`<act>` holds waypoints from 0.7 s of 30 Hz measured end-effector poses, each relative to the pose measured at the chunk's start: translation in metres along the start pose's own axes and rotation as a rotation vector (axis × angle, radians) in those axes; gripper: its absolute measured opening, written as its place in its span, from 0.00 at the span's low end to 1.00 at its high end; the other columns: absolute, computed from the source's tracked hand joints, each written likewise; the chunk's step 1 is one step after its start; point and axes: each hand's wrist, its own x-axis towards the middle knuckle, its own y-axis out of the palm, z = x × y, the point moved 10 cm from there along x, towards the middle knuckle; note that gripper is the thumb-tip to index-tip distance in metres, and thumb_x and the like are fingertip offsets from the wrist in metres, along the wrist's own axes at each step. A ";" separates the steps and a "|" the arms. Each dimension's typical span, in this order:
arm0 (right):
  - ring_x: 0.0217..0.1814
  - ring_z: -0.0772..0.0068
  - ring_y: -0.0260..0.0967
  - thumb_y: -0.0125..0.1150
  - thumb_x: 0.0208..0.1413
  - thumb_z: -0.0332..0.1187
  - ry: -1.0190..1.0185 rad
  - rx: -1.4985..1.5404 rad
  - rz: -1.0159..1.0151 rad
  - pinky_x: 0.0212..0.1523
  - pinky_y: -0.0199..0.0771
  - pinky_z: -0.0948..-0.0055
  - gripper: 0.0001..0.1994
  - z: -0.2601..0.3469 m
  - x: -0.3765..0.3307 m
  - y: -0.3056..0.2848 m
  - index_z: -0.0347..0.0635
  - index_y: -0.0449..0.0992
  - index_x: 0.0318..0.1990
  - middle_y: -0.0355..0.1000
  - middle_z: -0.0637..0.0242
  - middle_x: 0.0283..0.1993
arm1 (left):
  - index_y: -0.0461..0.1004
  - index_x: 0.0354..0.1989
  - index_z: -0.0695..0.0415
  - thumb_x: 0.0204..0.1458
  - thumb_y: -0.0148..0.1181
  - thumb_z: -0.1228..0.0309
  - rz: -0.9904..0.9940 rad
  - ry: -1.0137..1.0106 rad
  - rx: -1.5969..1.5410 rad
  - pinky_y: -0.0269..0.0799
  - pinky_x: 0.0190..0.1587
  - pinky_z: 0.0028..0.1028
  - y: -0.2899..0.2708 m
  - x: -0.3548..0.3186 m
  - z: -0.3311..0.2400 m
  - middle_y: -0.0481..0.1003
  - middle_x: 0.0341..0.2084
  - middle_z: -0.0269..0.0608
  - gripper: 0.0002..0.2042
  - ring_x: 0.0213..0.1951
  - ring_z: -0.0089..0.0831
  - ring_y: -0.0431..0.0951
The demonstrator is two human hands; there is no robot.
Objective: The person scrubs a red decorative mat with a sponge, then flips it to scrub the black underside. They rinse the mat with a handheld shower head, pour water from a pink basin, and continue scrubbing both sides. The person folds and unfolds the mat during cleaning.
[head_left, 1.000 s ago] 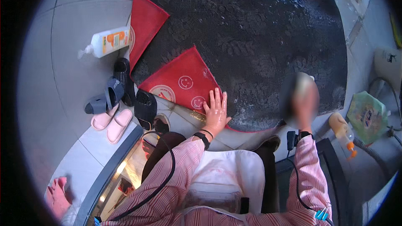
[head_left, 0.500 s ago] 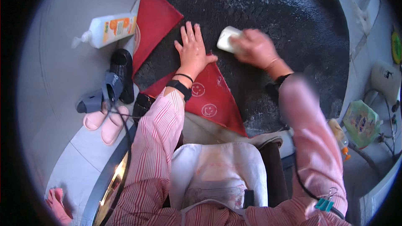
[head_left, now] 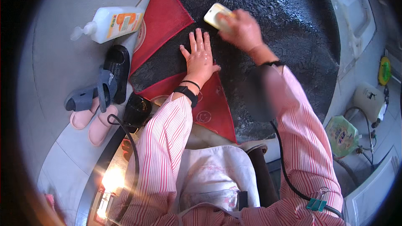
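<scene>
A large floor mat (head_left: 284, 29) lies with its wet, glossy black backing up. Two of its corners are folded over, showing a red face with pale round smiley prints. My left hand (head_left: 199, 62) rests flat on the mat, fingers spread, at the edge of the nearer red fold (head_left: 215, 106). A second red fold (head_left: 163, 12) lies beyond it to the left. In my right hand (head_left: 245, 29) is a pale, yellowish-white scrub brush (head_left: 213, 13), held against the black backing just past my left fingertips. Its underside is hidden.
A white pump bottle (head_left: 119, 23) lies left of the mat, with dark slippers (head_left: 115, 71) and pink slippers (head_left: 102, 125) nearer me. On the right are a green plastic jug (head_left: 341, 136), a pale container (head_left: 368, 100) and hoses. A black cable runs by each arm.
My right hand has moved the brush away from me and leftward over the mat, closer to the far red fold. My left hand stays flat. The view has shifted slightly, and the backing shines more.
</scene>
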 end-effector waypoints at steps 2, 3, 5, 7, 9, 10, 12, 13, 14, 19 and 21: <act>0.50 0.54 0.73 0.72 0.51 0.47 0.131 -0.118 -0.015 0.51 0.76 0.57 0.24 -0.058 0.000 -0.015 0.59 0.78 0.57 0.74 0.58 0.45 | 0.46 0.75 0.60 0.34 0.81 0.53 -0.036 0.016 -0.018 0.50 0.66 0.70 0.000 -0.001 0.004 0.43 0.76 0.56 0.62 0.76 0.55 0.42; 0.50 0.53 0.74 0.71 0.52 0.46 0.190 -0.145 -0.095 0.52 0.76 0.57 0.24 -0.098 -0.021 -0.036 0.59 0.78 0.57 0.74 0.58 0.45 | 0.46 0.75 0.60 0.34 0.81 0.52 -0.055 0.029 -0.030 0.50 0.66 0.70 0.001 -0.003 0.006 0.43 0.76 0.56 0.62 0.76 0.55 0.42; 0.55 0.51 0.74 0.70 0.53 0.49 0.511 -0.266 -0.140 0.54 0.76 0.56 0.27 -0.183 -0.078 -0.080 0.61 0.76 0.61 0.75 0.58 0.51 | 0.46 0.76 0.60 0.34 0.81 0.52 -0.085 0.041 -0.050 0.49 0.66 0.70 0.003 -0.004 0.009 0.43 0.76 0.56 0.62 0.76 0.55 0.42; 0.52 0.49 0.76 0.70 0.51 0.54 0.865 -0.380 -0.210 0.52 0.77 0.55 0.28 -0.246 -0.154 -0.118 0.61 0.77 0.60 0.76 0.52 0.49 | 0.46 0.76 0.60 0.35 0.81 0.51 -0.092 0.068 -0.067 0.48 0.67 0.70 0.003 -0.002 0.001 0.43 0.76 0.56 0.62 0.76 0.55 0.42; 0.49 0.49 0.77 0.72 0.50 0.52 0.853 -0.311 -0.229 0.50 0.78 0.56 0.28 -0.233 -0.147 -0.116 0.55 0.77 0.58 0.76 0.51 0.47 | 0.46 0.76 0.59 0.35 0.80 0.50 -0.036 0.054 -0.013 0.48 0.67 0.69 0.006 -0.001 -0.001 0.41 0.76 0.56 0.62 0.76 0.55 0.42; 0.48 0.50 0.77 0.72 0.49 0.52 0.799 -0.218 -0.238 0.50 0.78 0.56 0.28 -0.214 -0.128 -0.102 0.54 0.78 0.58 0.76 0.51 0.46 | 0.46 0.76 0.59 0.35 0.80 0.50 -0.046 0.054 -0.008 0.48 0.67 0.69 0.004 0.000 0.001 0.42 0.76 0.56 0.61 0.76 0.55 0.42; 0.49 0.52 0.77 0.74 0.49 0.49 0.563 -0.046 -0.252 0.49 0.78 0.57 0.29 -0.146 -0.075 -0.067 0.50 0.78 0.57 0.77 0.53 0.47 | 0.48 0.76 0.59 0.35 0.79 0.49 -0.066 0.074 -0.002 0.48 0.67 0.69 0.007 -0.007 0.000 0.43 0.76 0.56 0.60 0.76 0.55 0.43; 0.50 0.53 0.75 0.75 0.49 0.49 0.433 0.010 -0.202 0.50 0.77 0.58 0.28 -0.091 -0.040 -0.045 0.52 0.78 0.57 0.76 0.56 0.48 | 0.49 0.75 0.59 0.35 0.79 0.49 -0.082 0.086 0.009 0.49 0.67 0.68 0.011 -0.014 0.004 0.44 0.76 0.56 0.60 0.76 0.55 0.43; 0.50 0.53 0.74 0.75 0.48 0.49 0.226 0.001 -0.142 0.52 0.76 0.58 0.27 -0.040 -0.011 -0.028 0.55 0.78 0.55 0.75 0.56 0.49 | 0.50 0.75 0.58 0.35 0.79 0.49 -0.095 0.114 0.007 0.49 0.67 0.68 0.015 -0.023 0.000 0.45 0.76 0.56 0.59 0.76 0.55 0.44; 0.51 0.50 0.74 0.74 0.47 0.51 -0.024 -0.037 -0.168 0.50 0.78 0.57 0.25 0.031 0.033 0.005 0.60 0.78 0.54 0.73 0.57 0.52 | 0.54 0.74 0.55 0.36 0.78 0.49 0.000 0.170 -0.003 0.49 0.67 0.65 0.035 -0.063 -0.022 0.46 0.76 0.53 0.56 0.76 0.53 0.45; 0.52 0.51 0.73 0.73 0.47 0.51 -0.016 -0.085 -0.103 0.51 0.77 0.57 0.26 0.004 0.016 0.007 0.61 0.78 0.55 0.73 0.57 0.52 | 0.54 0.75 0.55 0.37 0.78 0.51 0.022 0.204 -0.011 0.48 0.68 0.66 0.048 -0.079 -0.019 0.45 0.76 0.52 0.55 0.76 0.53 0.45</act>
